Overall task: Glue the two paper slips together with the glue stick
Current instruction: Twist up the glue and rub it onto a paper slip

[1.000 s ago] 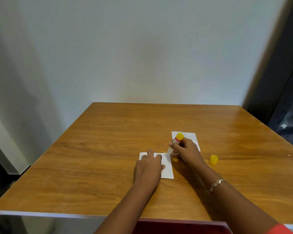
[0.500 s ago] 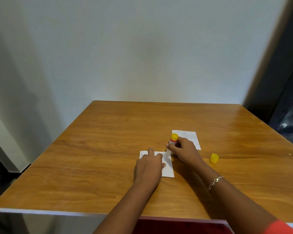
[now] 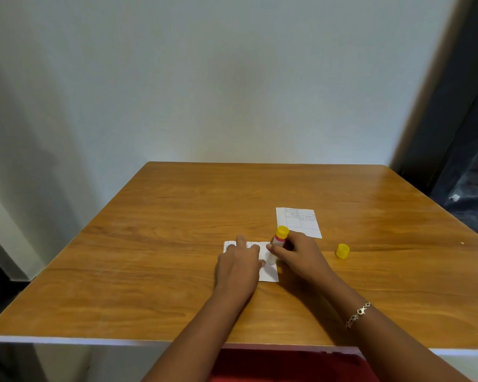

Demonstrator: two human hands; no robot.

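While left hand [image 3: 239, 267] half-covers near slip [image 3: 268, 264], glue stick [image 3: 278, 243] tip hidden

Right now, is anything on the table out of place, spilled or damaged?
Nothing stands out. The left hand presses the near slip flat while the right hand holds the glue stick tip-down on it. The second slip lies flat, and the yellow cap sits apart on the table.

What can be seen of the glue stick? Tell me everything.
The glue stick is a small white tube with a pink band and a yellow end pointing up and away. Its cap is off, standing on the table to the right. The right hand grips the tube, tilted, its lower tip down on the near paper slip, which the left hand pins flat.
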